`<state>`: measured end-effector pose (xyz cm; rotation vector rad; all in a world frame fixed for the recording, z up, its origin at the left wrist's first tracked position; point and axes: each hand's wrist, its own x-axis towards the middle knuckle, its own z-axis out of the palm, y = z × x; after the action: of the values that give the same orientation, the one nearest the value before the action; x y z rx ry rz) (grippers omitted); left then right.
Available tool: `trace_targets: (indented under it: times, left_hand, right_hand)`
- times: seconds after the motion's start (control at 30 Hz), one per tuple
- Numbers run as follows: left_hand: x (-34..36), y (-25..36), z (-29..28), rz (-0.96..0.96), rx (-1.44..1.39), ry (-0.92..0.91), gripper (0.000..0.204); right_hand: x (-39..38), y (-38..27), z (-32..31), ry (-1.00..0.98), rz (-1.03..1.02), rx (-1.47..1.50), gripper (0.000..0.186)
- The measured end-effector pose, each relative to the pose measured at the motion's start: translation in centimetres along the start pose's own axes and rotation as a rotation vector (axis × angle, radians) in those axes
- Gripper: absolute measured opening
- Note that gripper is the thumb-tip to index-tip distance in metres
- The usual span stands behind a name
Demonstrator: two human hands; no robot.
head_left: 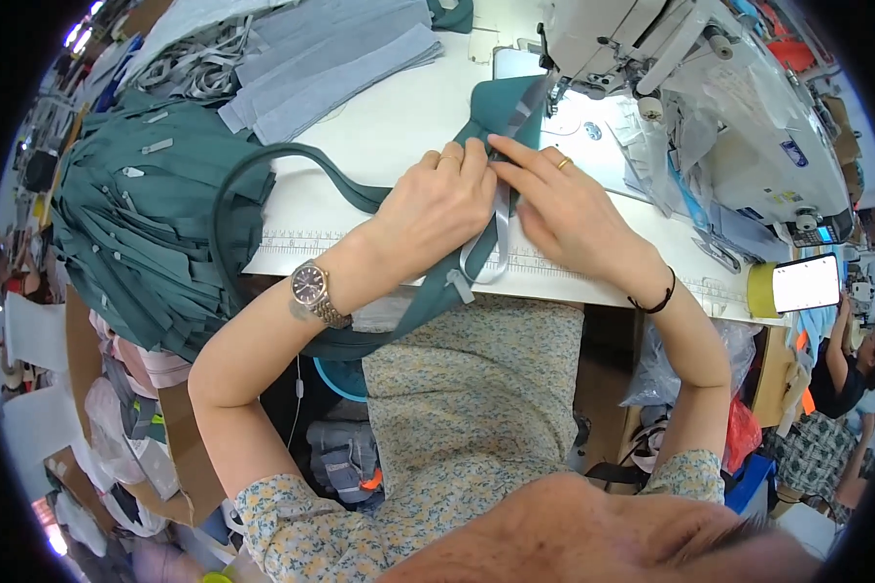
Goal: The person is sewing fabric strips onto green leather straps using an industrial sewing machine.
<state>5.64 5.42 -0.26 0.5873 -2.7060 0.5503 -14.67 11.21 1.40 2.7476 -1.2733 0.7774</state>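
Both hands press the teal strap (496, 117) flat just before the sewing machine (651, 58): left hand (437, 199) and right hand (564, 209) side by side, fingers down on it, its length running toward the needle.

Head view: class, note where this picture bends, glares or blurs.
Head view: the table edge curves toward the black rim from fisheye distortion; the phone screen is blown out white; light pools bright under the sewing machine; both hands, left hand and right hand, stay sharp.
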Motion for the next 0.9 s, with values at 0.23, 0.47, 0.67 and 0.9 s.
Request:
trace_targets:
  times: [0.23, 0.47, 0.67, 0.9]
  left_hand:
    - [-0.7, 0.4, 0.1, -0.012, 0.073, 0.031, 0.032]
    - [-0.6, 0.7, 0.2, -0.037, 0.049, 0.045, 0.031]
    - [-0.5, 0.8, 0.4, -0.041, 0.066, 0.052, 0.031]
    - [-0.4, 0.7, 0.4, -0.002, 0.075, 0.155, 0.025]
  right_hand:
    - [-0.2, -0.1, 0.3, -0.044, 0.066, -0.042, 0.039]
    - [0.0, -0.2, 0.3, -0.064, 0.093, -0.082, 0.041]
    - [-0.9, -1.4, -0.9, -0.035, 0.068, -0.165, 0.041]
    - [-6.8, -0.4, -5.5, 0.116, 0.316, -0.256, 0.033]
